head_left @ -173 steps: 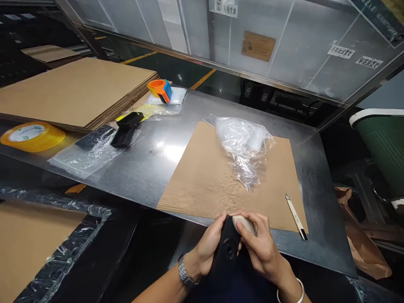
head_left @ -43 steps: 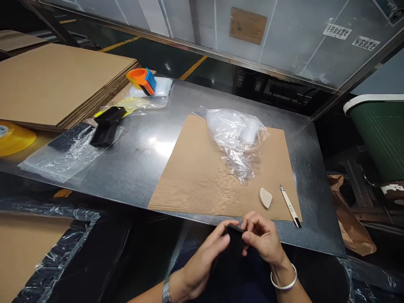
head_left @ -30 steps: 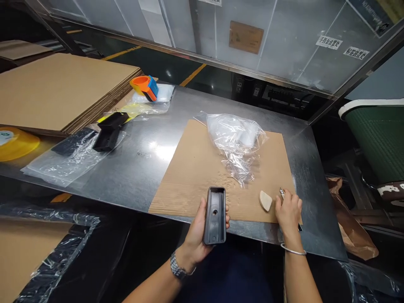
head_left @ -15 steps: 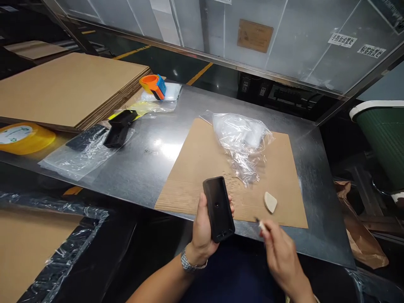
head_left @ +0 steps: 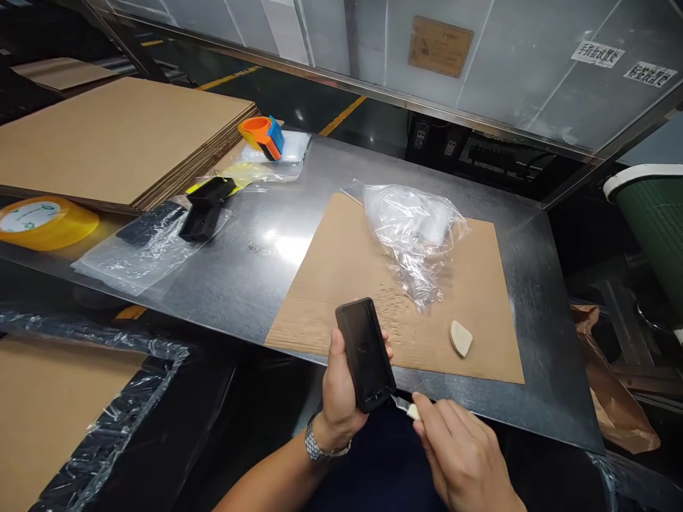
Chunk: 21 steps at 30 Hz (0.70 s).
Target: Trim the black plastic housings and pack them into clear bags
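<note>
Cardboard lies on a steel table before grey panels, left hand holding a black case, right hand a knife.

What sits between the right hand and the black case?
In the head view, the knife, held in the right hand, its blade at the near end of the black case.

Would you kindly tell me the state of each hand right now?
Left hand: closed, holding the hollow black piece.
Right hand: closed, holding the knife.

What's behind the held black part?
The left hand: its fingertips show past the black part. Cardboard lies beyond the upper end. The underside and those fingers' length are hidden.
</note>
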Tool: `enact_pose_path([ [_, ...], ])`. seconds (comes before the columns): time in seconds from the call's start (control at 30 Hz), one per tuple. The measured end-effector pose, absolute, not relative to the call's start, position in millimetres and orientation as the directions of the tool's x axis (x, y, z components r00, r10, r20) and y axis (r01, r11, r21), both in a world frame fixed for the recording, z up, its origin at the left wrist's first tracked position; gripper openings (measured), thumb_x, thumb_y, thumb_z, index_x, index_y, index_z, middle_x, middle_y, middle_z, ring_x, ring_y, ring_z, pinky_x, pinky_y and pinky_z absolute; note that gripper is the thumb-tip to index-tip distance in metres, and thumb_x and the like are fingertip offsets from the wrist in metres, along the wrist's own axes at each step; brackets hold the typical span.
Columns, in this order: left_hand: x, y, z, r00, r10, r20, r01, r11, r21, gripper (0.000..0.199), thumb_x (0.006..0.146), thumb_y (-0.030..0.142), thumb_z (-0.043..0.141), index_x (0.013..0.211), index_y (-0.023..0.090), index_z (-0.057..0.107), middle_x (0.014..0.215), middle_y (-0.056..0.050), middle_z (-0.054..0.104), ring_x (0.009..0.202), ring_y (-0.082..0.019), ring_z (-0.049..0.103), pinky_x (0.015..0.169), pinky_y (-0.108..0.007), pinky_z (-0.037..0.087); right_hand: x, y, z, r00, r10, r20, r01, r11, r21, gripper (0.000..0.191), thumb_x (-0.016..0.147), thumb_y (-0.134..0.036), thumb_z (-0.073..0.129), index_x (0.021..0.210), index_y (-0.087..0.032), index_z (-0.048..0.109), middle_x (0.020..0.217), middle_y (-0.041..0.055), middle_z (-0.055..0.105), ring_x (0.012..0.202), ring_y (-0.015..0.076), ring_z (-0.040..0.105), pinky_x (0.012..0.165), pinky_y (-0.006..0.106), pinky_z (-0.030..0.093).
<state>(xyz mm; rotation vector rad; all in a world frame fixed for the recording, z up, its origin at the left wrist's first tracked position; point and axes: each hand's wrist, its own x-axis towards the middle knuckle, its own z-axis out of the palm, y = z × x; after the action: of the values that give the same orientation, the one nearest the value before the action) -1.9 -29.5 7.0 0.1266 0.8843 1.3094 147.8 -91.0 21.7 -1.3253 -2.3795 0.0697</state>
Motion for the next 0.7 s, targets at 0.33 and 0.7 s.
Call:
enact_pose_path([
  [0.33,-2.1,-31.7,9.2,-0.027,0.847,-0.531,-0.783,0.312,0.538,0.052,0.075,0.061,0.049,0.088,0.013,0.065,0.078,-0.005,0.064,0.061,-0.014,0.058,0.056,-0.024,0.049,147.3,-91.5,19.8,-0.463,0.821,0.333,0.81,0.545,-0.217,0.027,0.093,-0.017,0.037,0.103,-0.006,0.06,0.062,0.0033,0.053,0.055,0.0119,0.048,0.052,0.025,0.035],
  [0.7,-1.3,-32.6,9.6,-0.017,0.846,-0.533,-0.781,0.322,0.535,0.053,0.074,0.061,0.05,0.085,0.012,0.066,0.076,-0.006,0.064,0.059,-0.013,0.058,0.055,-0.023,0.048,147.5,-93.4,20.9,-0.463,0.82,0.335,0.818,0.542,-0.195,0.027,0.093,-0.017,0.038,0.103,-0.007,0.061,0.061,0.0029,0.053,0.055,0.012,0.048,0.052,0.025,0.035],
])
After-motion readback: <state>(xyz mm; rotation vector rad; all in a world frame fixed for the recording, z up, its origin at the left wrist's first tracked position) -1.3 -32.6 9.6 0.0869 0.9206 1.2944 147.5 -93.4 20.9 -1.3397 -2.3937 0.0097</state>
